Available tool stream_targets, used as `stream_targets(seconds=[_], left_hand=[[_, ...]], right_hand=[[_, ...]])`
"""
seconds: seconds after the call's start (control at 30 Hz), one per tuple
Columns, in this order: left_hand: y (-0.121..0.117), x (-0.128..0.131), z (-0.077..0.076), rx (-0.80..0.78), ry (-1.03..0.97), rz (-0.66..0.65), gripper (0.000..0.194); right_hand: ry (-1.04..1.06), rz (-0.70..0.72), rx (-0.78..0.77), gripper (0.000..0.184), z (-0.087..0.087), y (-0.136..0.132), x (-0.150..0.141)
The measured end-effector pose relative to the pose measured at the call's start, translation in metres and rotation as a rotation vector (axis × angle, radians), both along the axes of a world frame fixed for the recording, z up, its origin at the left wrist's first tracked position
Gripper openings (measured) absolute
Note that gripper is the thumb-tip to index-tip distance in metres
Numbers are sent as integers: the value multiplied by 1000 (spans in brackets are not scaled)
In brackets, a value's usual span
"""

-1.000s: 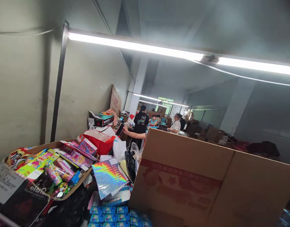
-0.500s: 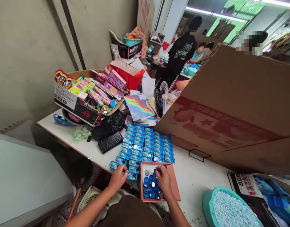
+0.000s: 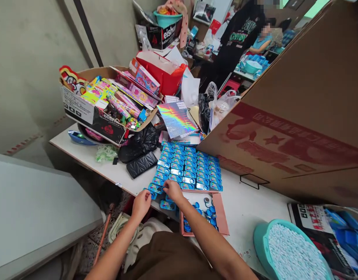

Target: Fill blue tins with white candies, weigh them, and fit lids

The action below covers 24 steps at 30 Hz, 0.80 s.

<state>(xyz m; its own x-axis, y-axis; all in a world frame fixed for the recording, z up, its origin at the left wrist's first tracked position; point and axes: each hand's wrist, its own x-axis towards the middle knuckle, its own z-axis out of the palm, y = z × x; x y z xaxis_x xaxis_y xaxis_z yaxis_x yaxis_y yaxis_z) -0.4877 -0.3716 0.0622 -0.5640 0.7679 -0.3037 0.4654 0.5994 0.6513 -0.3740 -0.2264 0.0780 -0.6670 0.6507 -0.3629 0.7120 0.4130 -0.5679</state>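
Small blue oblong cases (image 3: 190, 164), each with a printed face and a round recess at one end, stand in close columns on the table. My left hand (image 3: 142, 205) is at the near-left corner of these columns, thumb and fingers pinched against the end case (image 3: 152, 195). Whatever sits between its fingertips is hidden. My right hand (image 3: 173, 191) reaches across to the left, its fingertips pinched together over a neighbouring case; I cannot make out what they hold. Under my right forearm lies a shallow pink box (image 3: 221, 214) with loose blue round caps (image 3: 208, 212) and silvery discs.
A turquoise basin (image 3: 262, 243) of pale pellets stands at the right. A large cardboard carton (image 3: 298, 128) walls off the right side. Behind the cases are a black quilted wallet (image 3: 142, 165) and a box of sweets (image 3: 93, 120). People are in the background.
My right hand has left the pink box and moved left to the front cases. My left hand has shifted up and slightly left to the end case. The view has tilted down.
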Motion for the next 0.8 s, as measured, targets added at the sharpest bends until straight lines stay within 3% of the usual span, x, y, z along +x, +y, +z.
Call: stream_targets(seconds=[0.23, 0.5, 0.67, 0.8], left_hand=[[5, 4, 0, -97, 43, -2, 10], [18, 4, 12, -321, 118, -46, 10], [28, -4, 19, -417, 142, -139, 7], [35, -3, 24, -448, 269, -104, 27]], right_hand=[[-109, 37, -18, 5, -13, -8, -20], [-382, 156, 121, 42, 0, -1, -35], [-408, 248, 41, 19, 2, 7, -38], [-423, 256, 24, 14, 1, 11, -40]])
